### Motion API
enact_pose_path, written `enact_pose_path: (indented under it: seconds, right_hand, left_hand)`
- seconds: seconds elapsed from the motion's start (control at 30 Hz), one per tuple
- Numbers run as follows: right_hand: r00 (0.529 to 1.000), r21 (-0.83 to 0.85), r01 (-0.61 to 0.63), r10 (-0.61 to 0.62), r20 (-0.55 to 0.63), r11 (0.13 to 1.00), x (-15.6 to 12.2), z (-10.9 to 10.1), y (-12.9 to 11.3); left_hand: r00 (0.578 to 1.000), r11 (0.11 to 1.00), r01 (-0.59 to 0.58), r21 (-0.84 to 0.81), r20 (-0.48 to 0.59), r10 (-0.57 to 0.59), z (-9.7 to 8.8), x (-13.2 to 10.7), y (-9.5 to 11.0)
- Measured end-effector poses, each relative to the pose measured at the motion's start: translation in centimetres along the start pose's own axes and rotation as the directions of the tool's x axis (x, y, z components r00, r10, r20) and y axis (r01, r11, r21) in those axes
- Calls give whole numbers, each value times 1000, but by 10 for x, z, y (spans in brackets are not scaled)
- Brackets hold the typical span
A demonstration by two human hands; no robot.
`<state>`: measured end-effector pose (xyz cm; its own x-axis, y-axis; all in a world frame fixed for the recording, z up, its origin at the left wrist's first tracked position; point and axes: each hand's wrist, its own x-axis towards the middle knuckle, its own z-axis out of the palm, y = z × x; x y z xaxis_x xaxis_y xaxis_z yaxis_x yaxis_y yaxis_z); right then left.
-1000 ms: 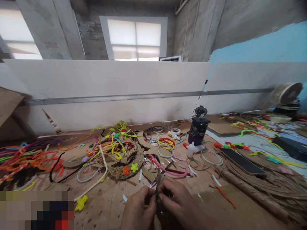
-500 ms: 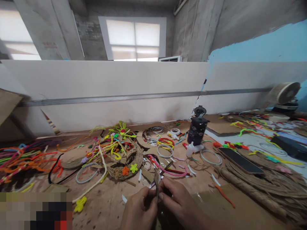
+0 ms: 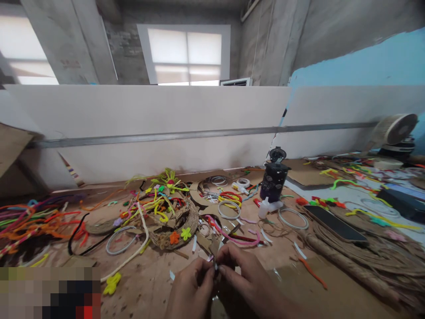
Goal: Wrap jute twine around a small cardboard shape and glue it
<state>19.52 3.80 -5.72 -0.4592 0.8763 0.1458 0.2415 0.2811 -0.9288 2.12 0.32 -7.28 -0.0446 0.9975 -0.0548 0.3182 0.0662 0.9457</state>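
Note:
My left hand (image 3: 191, 290) and my right hand (image 3: 244, 279) meet at the bottom middle, low over the brown table (image 3: 142, 288). Their fingertips pinch together on a small dark piece (image 3: 215, 265) between them; I cannot make out what it is. Just beyond my hands lie cardboard scraps (image 3: 207, 243) and a pink pipe cleaner (image 3: 232, 239). A jute-wrapped ring with small felt flowers (image 3: 174, 230) sits a little further left.
Coloured pipe cleaners (image 3: 29, 221) are heaped at the left. A black bottle (image 3: 274, 177) and a small white glue bottle (image 3: 264, 208) stand at centre right. Metal rings (image 3: 292, 218), a dark phone (image 3: 334, 223), jute cord (image 3: 352, 261) and a small fan (image 3: 395, 130) are at the right.
The upright brown strip that stuck up between my fingertips has sunk down out of sight. Both hands stay pinched together at the same spot.

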Motion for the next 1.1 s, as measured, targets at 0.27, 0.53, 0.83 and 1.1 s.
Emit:
enact_pose_path:
  seconds: [0.27,0.53,0.83,1.1]
  right_hand:
    - [1000,-8,-18,18,-22,1000,3,1,7]
    - [999,-26,-17,16,-33,1000,1,0,5]
    - [1000,8,-12,12,-23,1000,2,1,3]
    - [999,6,-30,30,-12,1000,1,1,2]
  left_hand:
    - [998,999,-32,-24,47,34,-1,1,-4]
    - [999,1000,18,-23,33,-17,-2,0,6]
    - [999,995,31,-97,20,-29,-1,0,4]
    - [1000,1000,14,14,26,-14,-2,2,1]
